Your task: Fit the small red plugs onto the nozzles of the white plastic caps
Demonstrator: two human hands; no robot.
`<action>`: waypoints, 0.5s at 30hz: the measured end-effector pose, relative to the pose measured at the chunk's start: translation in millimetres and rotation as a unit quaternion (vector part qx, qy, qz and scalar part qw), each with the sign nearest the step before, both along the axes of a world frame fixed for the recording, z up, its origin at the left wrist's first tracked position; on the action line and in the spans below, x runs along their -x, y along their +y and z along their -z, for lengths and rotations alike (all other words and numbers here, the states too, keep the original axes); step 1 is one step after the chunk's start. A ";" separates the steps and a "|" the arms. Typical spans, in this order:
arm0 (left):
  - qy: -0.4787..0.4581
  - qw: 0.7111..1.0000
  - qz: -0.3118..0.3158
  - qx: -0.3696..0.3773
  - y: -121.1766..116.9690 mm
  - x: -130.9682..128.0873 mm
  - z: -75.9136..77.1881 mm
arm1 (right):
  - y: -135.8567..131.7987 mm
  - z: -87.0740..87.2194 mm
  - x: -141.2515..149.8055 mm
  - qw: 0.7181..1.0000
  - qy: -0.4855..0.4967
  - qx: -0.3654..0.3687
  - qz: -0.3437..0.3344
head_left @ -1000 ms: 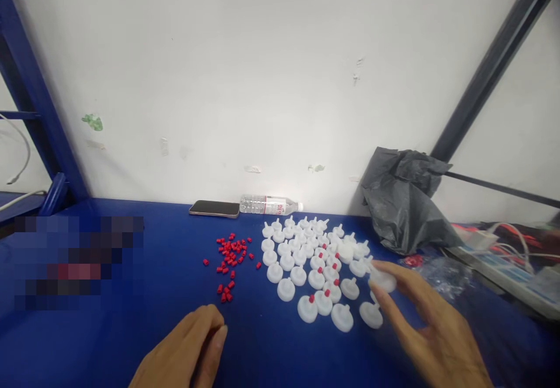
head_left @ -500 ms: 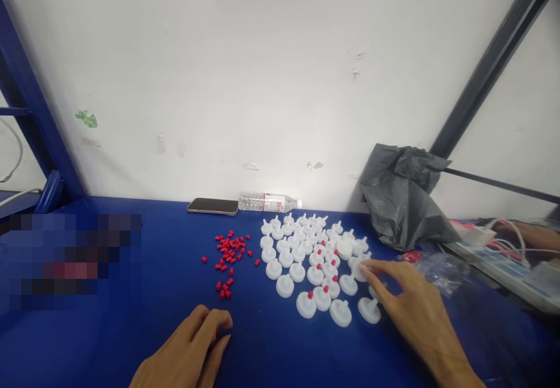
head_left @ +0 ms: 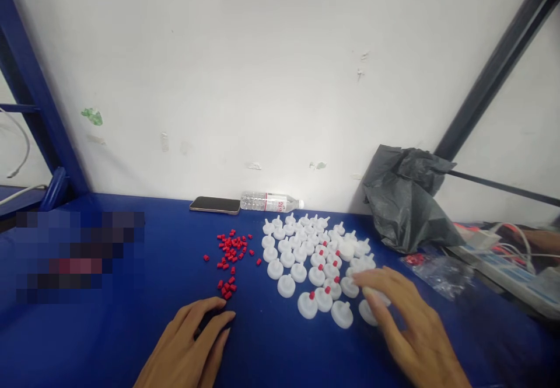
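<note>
My left hand (head_left: 190, 338) rests low on the blue table with its fingers curved and somewhat apart. One fingertip is at the near edge of the small red caps (head_left: 228, 296); whatever lies beneath the palm is hidden. On the right, my right hand (head_left: 409, 321) hovers over the near right side of the white round pieces with short stems (head_left: 342, 314). Its thumb and index fingertips are apart, beside one white piece (head_left: 350, 286). Another white piece shows partly behind the thumb. Several white pieces carry a red cap (head_left: 312, 296) on the stem.
A phone (head_left: 214, 205) and a clear plastic bottle (head_left: 272, 202) lie along the wall. At the right stand a dark plastic bag (head_left: 402, 198), a clear bag (head_left: 441, 274) and a power strip (head_left: 511, 265) with cables. A blurred patch covers part of the left side.
My left hand has shifted forward to the red caps, its fingers spreading. A red cap seen under its fingers no longer shows. My right hand has moved a little toward me.
</note>
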State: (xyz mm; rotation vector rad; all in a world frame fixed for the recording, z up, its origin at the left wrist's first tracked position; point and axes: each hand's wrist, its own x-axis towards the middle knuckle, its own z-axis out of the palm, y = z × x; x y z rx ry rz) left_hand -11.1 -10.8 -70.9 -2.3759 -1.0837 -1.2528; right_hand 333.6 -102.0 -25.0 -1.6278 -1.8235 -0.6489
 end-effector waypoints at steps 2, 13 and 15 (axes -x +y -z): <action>-0.011 1.000 0.020 -0.017 -1.7 0.1 -3.7 | -5.4 3.6 8.6 0.998 -0.039 0.028 -0.039; -0.033 0.999 0.027 -0.019 -2.8 -2.1 -5.6 | 5.2 9.8 28.5 0.985 -0.149 0.073 -0.050; -0.033 0.999 0.030 -0.013 -3.3 -1.1 -5.8 | 5.6 7.9 29.8 0.988 -0.140 0.044 -0.054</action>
